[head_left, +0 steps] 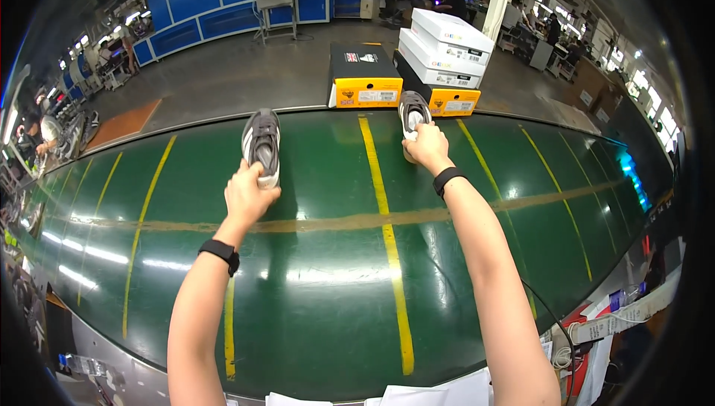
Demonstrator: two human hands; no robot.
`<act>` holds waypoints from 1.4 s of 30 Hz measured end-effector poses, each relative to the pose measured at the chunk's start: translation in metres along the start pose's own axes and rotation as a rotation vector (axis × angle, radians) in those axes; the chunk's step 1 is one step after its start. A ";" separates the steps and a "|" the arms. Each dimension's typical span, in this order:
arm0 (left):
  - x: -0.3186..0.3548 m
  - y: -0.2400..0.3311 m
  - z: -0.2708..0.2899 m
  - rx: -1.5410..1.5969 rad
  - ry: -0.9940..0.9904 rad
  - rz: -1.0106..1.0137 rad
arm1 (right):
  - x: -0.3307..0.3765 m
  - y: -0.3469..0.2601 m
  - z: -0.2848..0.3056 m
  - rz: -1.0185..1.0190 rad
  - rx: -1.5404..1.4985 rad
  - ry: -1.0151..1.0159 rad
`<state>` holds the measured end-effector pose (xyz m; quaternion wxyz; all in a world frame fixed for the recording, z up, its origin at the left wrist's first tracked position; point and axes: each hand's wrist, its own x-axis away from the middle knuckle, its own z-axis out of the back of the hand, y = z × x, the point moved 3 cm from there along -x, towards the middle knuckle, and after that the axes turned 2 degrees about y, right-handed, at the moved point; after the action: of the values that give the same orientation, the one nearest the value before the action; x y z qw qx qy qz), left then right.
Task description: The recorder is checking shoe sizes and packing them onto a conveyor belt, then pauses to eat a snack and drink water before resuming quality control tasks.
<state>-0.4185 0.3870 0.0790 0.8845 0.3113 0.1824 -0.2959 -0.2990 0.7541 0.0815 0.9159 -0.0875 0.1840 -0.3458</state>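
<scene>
My left hand grips a grey sneaker with white stripes by its heel, the toe pointing away from me. Its fingers close round the back of the shoe, over the green conveyor belt. Further right, my right hand holds a matching grey sneaker at the heel end. This second shoe is at the belt's far edge, close to the shoe boxes. Both arms reach forward, a black band round each wrist.
Beyond the belt's far edge stand a black-and-yellow shoe box and, right of it, a stack with white shoe boxes on top. White paper sheets lie at the near edge. A black cable hangs at the lower right. People work in the background.
</scene>
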 end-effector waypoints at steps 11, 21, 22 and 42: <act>-0.062 0.003 -0.049 -0.024 0.058 -0.024 | 0.011 0.031 -0.023 0.170 -0.145 0.204; -0.160 -0.001 -0.125 -0.107 -0.028 -0.042 | -0.045 0.008 -0.049 0.042 -0.099 0.126; -0.163 0.002 -0.128 -0.064 -0.021 -0.121 | -0.047 0.008 -0.050 0.085 -0.083 0.121; 0.133 0.046 0.248 0.248 -0.908 0.031 | 0.307 0.042 0.254 0.108 -0.363 -0.495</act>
<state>-0.2540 0.1984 0.2159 0.8351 0.2566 -0.2642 -0.4085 0.0394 0.5895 0.2177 0.9193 -0.3213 0.0183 -0.2265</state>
